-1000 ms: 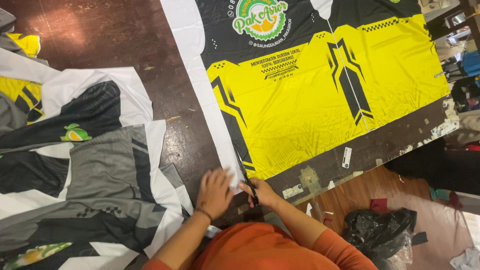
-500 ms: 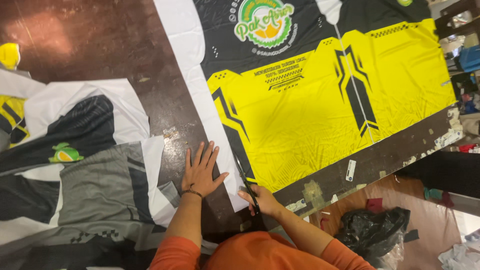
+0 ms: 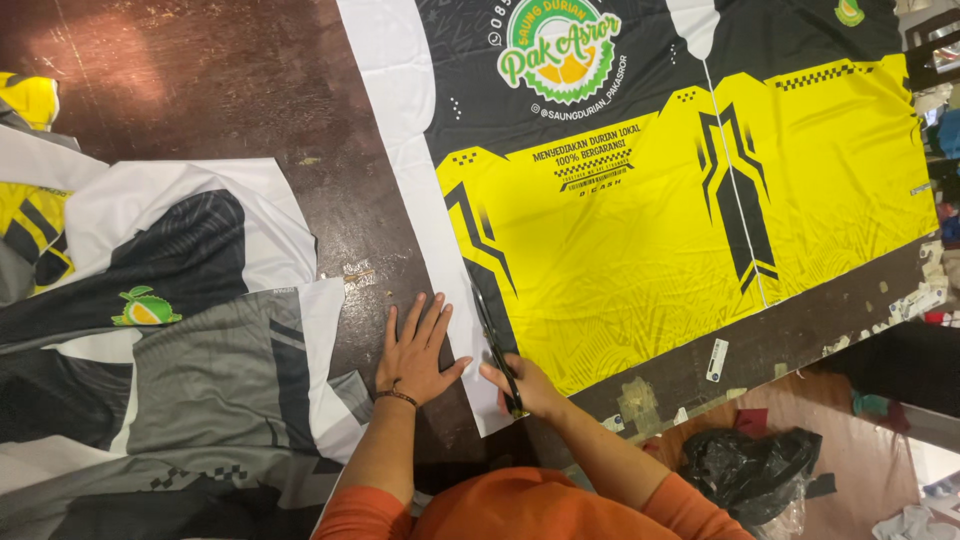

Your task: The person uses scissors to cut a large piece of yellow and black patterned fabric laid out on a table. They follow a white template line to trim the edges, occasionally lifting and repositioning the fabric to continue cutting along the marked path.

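Left hand point(image 3: 418, 350) flat, dark wooden table point(image 3: 240, 90)

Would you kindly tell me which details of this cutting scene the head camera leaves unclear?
- Scissors: the handles are buried in the right hand, so the grip is unseen.
- Printed fabric: its top and right ends are cut off by the frame edges.
- Black bag: its contents are hidden by its own folds.
- Left hand: lies flat on the white margin; the cloth under the palm is covered.
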